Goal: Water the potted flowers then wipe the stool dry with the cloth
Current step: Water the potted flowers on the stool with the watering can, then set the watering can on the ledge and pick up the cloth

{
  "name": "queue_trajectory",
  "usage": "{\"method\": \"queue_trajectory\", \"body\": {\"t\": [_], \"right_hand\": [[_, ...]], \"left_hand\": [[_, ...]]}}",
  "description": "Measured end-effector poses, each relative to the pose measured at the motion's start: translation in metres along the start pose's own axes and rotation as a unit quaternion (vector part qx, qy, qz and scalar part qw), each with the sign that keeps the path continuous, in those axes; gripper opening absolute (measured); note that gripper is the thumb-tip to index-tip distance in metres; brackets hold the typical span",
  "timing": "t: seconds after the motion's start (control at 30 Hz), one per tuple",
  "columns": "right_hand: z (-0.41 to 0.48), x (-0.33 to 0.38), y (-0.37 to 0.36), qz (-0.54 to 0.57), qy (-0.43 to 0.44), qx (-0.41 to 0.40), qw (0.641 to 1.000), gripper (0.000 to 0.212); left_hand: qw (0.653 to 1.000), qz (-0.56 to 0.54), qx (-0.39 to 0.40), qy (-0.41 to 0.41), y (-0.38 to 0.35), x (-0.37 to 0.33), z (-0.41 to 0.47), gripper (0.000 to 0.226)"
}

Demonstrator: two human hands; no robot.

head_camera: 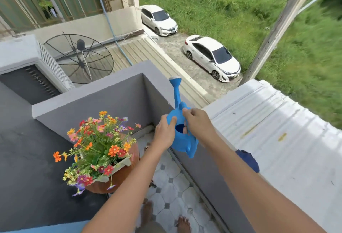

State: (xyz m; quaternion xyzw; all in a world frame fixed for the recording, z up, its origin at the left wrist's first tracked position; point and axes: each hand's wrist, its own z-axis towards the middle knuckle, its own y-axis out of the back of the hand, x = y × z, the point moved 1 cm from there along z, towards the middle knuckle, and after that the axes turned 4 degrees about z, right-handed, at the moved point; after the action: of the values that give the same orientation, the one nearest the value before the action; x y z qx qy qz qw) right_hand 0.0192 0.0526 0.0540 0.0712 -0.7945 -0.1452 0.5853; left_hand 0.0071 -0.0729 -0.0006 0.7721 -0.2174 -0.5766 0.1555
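Watering not begun, I judge: my hands [182, 128] both grip the blue plastic watering can [180, 131] upright beside the orange-potted flowers [98, 147]; dark blue cloth [248, 160] waits unused.

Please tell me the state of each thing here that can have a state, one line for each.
Watering can: held up in both hands, spout pointing up and away, not pouring.
Left hand: gripping the can's body.
Right hand: closed on the can's top.
Flowers: in bloom, standing in a tilted pot.
Cloth: lying crumpled on the wall top, untouched.
Stool: hidden under the pot, cannot tell.
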Motion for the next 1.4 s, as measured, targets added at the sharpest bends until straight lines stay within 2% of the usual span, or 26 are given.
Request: {"method": "queue_trajectory", "body": {"t": [0.17, 0.27, 0.5, 0.63, 0.93, 1.0, 1.1, 1.17, 1.27, 1.33, 1.4], "right_hand": [[0.011, -0.019, 0.019, 0.143, -0.064, -0.057, 0.986, 0.039], [0.023, -0.031, 0.029, 0.19, -0.086, -0.096, 0.973, 0.034], [0.046, -0.039, 0.046, 0.218, -0.105, -0.173, 0.955, 0.035], [0.062, -0.039, 0.05, 0.229, -0.122, -0.19, 0.947, 0.038], [0.072, -0.06, 0.042, 0.234, -0.125, -0.23, 0.936, 0.036], [0.07, -0.061, 0.044, 0.2, -0.132, -0.24, 0.941, 0.035], [0.06, -0.068, 0.053, 0.146, -0.125, -0.266, 0.944, 0.031], [0.048, -0.082, 0.067, 0.133, -0.119, -0.301, 0.937, 0.027], [0.024, -0.117, 0.092, 0.112, -0.148, -0.364, 0.912, 0.019], [0.007, -0.146, 0.106, 0.089, -0.178, -0.394, 0.897, 0.015], [-0.007, -0.176, 0.115, 0.06, -0.209, -0.401, 0.89, 0.018]], "left_hand": [[0.995, 0.019, 0.084, -0.055, -0.028, -0.012, 0.045, 0.042], [0.985, 0.046, 0.145, -0.079, -0.048, -0.016, 0.069, 0.043], [0.966, 0.056, 0.199, -0.156, -0.08, -0.031, 0.115, 0.042], [0.955, 0.046, 0.231, -0.181, -0.089, -0.037, 0.137, 0.039], [0.941, 0.073, 0.277, -0.18, -0.101, -0.023, 0.154, 0.043], [0.94, 0.094, 0.274, -0.18, -0.1, -0.024, 0.155, 0.045], [0.953, 0.094, 0.197, -0.21, -0.089, -0.04, 0.145, 0.046], [0.955, 0.07, 0.129, -0.256, -0.081, -0.063, 0.129, 0.041], [0.936, 0.022, 0.061, -0.345, -0.074, -0.1, 0.091, 0.03], [0.92, -0.003, 0.07, -0.385, -0.085, -0.116, 0.059, 0.024], [0.914, 0.001, 0.122, -0.388, -0.111, -0.117, 0.028, 0.022]]}}
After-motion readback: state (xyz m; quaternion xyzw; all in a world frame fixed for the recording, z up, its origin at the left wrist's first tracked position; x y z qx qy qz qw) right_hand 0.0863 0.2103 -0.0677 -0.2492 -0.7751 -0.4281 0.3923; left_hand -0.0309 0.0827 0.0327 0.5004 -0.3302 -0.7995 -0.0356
